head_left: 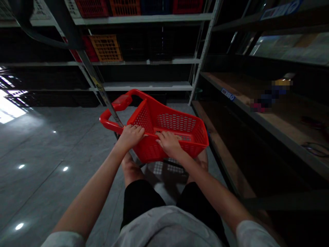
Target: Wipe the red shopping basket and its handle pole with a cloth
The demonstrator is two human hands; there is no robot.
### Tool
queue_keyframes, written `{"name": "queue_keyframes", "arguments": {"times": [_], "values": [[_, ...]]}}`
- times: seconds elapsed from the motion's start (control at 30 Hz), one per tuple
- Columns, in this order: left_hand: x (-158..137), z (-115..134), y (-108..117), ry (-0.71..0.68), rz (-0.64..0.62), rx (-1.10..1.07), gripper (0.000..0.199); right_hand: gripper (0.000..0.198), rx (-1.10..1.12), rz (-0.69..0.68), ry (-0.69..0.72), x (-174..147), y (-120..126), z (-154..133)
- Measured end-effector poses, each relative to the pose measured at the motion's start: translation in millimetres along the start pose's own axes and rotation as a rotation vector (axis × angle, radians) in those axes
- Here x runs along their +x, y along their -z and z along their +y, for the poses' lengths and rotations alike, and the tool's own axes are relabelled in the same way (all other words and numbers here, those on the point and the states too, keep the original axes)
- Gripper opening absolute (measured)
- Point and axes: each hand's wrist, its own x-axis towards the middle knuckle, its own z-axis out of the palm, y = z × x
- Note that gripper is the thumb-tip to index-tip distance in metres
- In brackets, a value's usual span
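Observation:
A red plastic shopping cart (177, 110) with perforated walls stands in front of my legs, its looped handle toward the left. My left hand (131, 136) is closed over the near rim, close to the handle end. Farther right along that rim, my right hand (169, 142) curls its fingers over the edge into the basket. Small pale items may lie on the basket floor by my right fingers; I cannot make them out. A metal pole (99, 84) with a black upper part slants past the cart's handle.
White metal shelving (154, 85) stands ahead, holding an orange crate (106, 48) and several red and dark crates. On the right, a wooden shelf unit (239, 103) runs close beside the cart, with a coiled cable (317, 149) on it. Grey floor (64, 144) extends to the left.

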Motion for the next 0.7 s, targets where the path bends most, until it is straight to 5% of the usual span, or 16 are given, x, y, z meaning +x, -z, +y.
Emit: {"name": "queue_keyframes", "arguments": {"times": [0.1, 0.17, 0.47, 0.7], "values": [[-3.8, 1.4, 1.2, -0.015, 0.029, 0.020, 0.023, 0.042, 0.002, 0.109, 0.009, 5.8, -6.1, -19.4], [-7.9, 3.3, 2.1, -0.024, 0.058, 0.033, 0.026, 0.041, -0.037, 0.158, 0.017, -12.4, -10.4, -6.7], [-13.6, 7.5, 7.8, 0.045, 0.085, -0.145, 0.031, 0.028, -0.248, 0.214, -0.157, -172.5, 10.6, 140.9], [3.6, 25.0, 13.4, 0.118, 0.005, -0.196, 0.024, 0.041, 0.122, 0.518, -0.540, -154.1, -11.1, 104.7]]}}
